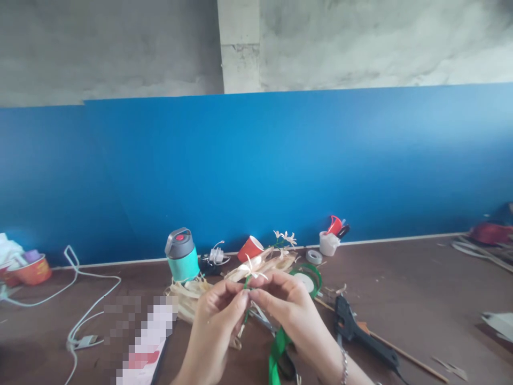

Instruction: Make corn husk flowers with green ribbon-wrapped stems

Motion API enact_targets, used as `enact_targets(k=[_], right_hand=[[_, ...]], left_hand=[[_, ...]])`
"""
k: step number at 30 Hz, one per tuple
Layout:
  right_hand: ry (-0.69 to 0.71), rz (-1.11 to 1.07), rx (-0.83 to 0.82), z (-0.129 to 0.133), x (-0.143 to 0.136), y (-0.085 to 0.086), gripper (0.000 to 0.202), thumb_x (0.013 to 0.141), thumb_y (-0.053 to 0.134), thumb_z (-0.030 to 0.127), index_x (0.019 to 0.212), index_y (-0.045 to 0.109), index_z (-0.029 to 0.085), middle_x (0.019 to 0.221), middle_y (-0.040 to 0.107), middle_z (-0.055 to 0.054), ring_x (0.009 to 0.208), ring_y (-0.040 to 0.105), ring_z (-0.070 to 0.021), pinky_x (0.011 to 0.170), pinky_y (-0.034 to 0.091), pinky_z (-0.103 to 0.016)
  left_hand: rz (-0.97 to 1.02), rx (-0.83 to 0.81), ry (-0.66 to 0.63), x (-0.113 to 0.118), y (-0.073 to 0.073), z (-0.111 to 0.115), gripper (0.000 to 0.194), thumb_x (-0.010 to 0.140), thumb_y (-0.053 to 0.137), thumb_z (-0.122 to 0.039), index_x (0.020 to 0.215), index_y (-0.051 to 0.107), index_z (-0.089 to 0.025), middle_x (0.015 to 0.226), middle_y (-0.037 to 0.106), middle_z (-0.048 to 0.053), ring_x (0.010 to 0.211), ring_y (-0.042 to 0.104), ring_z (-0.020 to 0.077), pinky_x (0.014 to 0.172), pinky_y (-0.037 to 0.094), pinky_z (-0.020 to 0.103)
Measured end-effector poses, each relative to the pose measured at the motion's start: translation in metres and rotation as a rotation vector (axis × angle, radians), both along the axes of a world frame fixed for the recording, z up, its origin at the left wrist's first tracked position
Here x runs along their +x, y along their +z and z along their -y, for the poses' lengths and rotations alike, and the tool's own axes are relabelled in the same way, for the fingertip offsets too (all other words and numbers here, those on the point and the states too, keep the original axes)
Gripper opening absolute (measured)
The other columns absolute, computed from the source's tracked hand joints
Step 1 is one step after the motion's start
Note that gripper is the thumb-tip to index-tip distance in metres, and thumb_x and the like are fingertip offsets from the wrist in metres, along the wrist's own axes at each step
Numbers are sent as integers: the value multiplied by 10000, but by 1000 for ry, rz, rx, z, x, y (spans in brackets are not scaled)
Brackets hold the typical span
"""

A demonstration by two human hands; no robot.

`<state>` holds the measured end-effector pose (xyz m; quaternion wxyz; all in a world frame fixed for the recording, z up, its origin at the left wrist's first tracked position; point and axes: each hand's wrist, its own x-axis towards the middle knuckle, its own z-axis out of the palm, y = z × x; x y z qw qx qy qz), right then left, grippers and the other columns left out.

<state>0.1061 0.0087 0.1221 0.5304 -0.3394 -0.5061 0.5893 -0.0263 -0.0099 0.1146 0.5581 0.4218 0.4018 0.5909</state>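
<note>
A handmade flower (251, 267) with thin, pale petals and a green-wrapped stem stands upright between my hands. My left hand (216, 323) pinches the stem just below the petals. My right hand (290, 305) is closed at the same spot, its thumb and forefinger meeting the left fingertips on the stem. A green ribbon (278, 355) hangs below my right hand; whether it joins the stem is hidden. Partly covered by my hands, scissors (262, 319) lie on the table. Dried pale husks (184, 294) are spread behind and beside my hands.
Right of my hands lies a black glue gun (360, 334) by a thin stick (409, 355). Behind are a green ribbon spool (316, 279), a red cup (250, 248), a turquoise flask (183, 262) and a white cup (328, 244). White cables (86, 305) and a blurred-out phone-like object (146, 347) lie left.
</note>
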Motion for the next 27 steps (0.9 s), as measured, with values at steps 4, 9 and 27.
enact_targets(k=[4,9,27], right_hand=[[-15,22,0,0,0,4,293,608,786,386,648,618,149,536,550,40,472,411,-58,461,328,-186],[40,4,-11,2,-2,5,328,606,785,418,620,616,137,544,546,29,493,391,-64,474,311,-200],[159,-179,-36,-2,4,4,248,652,775,383,615,706,148,654,648,-26,650,580,-142,636,452,-258]], left_hand=[[109,-17,-2,1,-1,-1,298,640,757,-411,623,605,-155,365,317,-110,357,192,11,357,159,130],[158,-20,42,4,-4,0,277,658,753,-394,642,606,-159,363,318,-109,365,199,15,360,156,128],[199,-225,-235,1,6,-2,312,580,816,-324,598,564,-141,454,389,-91,383,234,-1,363,96,129]])
